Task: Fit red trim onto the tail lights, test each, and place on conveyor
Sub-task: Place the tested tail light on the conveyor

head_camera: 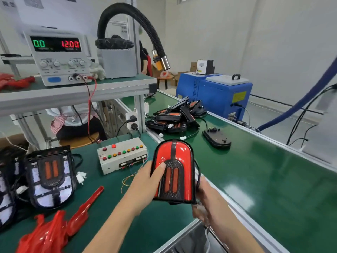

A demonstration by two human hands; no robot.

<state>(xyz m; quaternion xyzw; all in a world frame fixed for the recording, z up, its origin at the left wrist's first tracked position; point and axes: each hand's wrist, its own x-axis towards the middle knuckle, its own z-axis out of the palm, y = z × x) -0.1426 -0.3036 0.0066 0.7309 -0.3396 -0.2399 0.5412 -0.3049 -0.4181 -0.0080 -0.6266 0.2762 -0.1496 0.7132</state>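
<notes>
though glossy, arched red tail light (173, 170)

tail light (173, 172): glossy red, black centre
conveyor belt (264, 170): green
far machine (218, 94): blue
loose trim (54, 229): red

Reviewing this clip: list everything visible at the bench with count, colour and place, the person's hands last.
tail light with red trim: one, red and black, held over the bench edge
untrimmed tail lights: at least two, black, bench left
red trim pieces: a loose heap, bottom left
test box: one, white with coloured buttons, bench centre
power supply: one, white, on the shelf, reading 0.0 and 12.00
tail lights on conveyor: a pile plus one apart, black
conveyor: one, green, right
blue machine: one, beyond the conveyor
left hand: grips the light, thumb on its face
right hand: behind the light's right edge, grip hidden
</notes>
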